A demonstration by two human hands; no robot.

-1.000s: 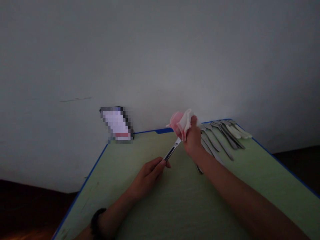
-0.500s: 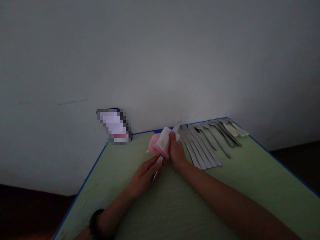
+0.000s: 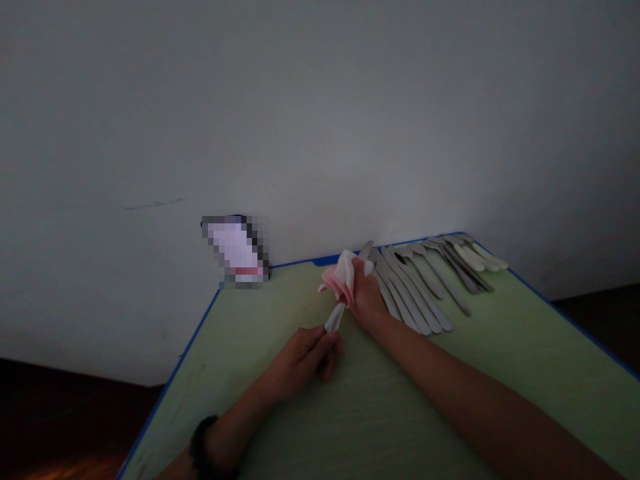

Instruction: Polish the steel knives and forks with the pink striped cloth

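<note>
A table knife (image 3: pixel 334 319) points away from me, its handle end gripped in the closed fingers of my left hand (image 3: pixel 311 357). Around its middle a pink and white cloth (image 3: pixel 343 277) is bunched, pressed by my closed right hand (image 3: pixel 367 293). The blade tip sticks out beyond the cloth at the far side. Close to my right hand several metal knives (image 3: pixel 417 307) lie side by side with their handles toward me; my wrist hides part of the nearest one.
Spoons (image 3: pixel 445 287) and other dark metal cutlery (image 3: pixel 463 277) lie further right, beside white-handled pieces (image 3: pixel 483 257). A blurred phone-like device (image 3: pixel 237 247) leans on the wall (image 3: pixel 320 120) at the left back. The green table (image 3: pixel 270 307) has blue edges.
My right hand and the cloth have slid up the knife toward its blade, away from my left hand. More of the handle and the blade tip now show. The view has shifted slightly.
</note>
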